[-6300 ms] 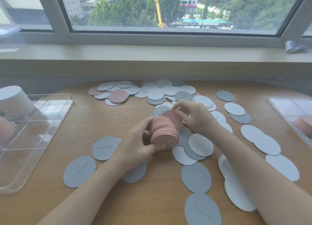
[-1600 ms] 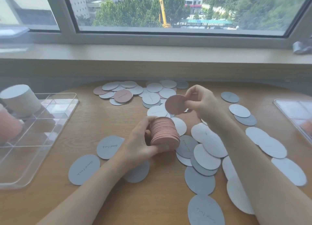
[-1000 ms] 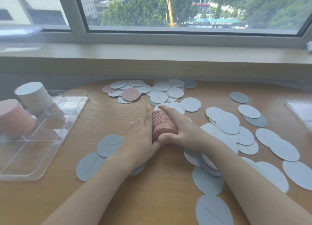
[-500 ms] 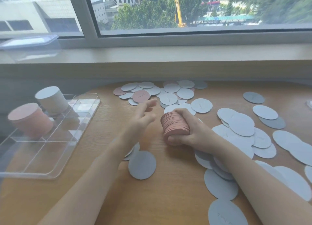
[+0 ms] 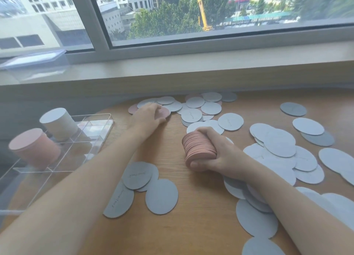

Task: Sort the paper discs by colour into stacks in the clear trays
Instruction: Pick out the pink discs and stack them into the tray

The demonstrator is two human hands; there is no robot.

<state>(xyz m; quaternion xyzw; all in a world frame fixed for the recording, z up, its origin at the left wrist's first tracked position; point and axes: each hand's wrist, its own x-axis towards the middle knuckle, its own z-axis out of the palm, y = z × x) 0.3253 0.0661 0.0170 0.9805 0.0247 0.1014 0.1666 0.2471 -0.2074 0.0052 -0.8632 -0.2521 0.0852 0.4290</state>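
Observation:
My right hand [image 5: 216,155] grips a thick stack of pink discs [image 5: 198,148] at the middle of the wooden table, thumb under it, fingers over the top. My left hand [image 5: 147,117] reaches far forward and its fingers lie on a loose pink disc [image 5: 165,112] at the edge of the far pile. Grey and white discs [image 5: 279,145] lie scattered on the right and near me. A clear divided tray [image 5: 63,164] on the left holds a tall pink stack [image 5: 34,147] and a tall white stack [image 5: 57,123].
Several grey discs [image 5: 149,189] lie under my left forearm. Another pink disc [image 5: 132,108] peeks out at the far pile's left end. A window sill runs behind the table, with a clear lid [image 5: 32,63] lying on its left part.
My left hand let go of the pink stack and reached forward-left onto a loose pink disc. My right hand took over the stack. The view swung left, away from the right tray.

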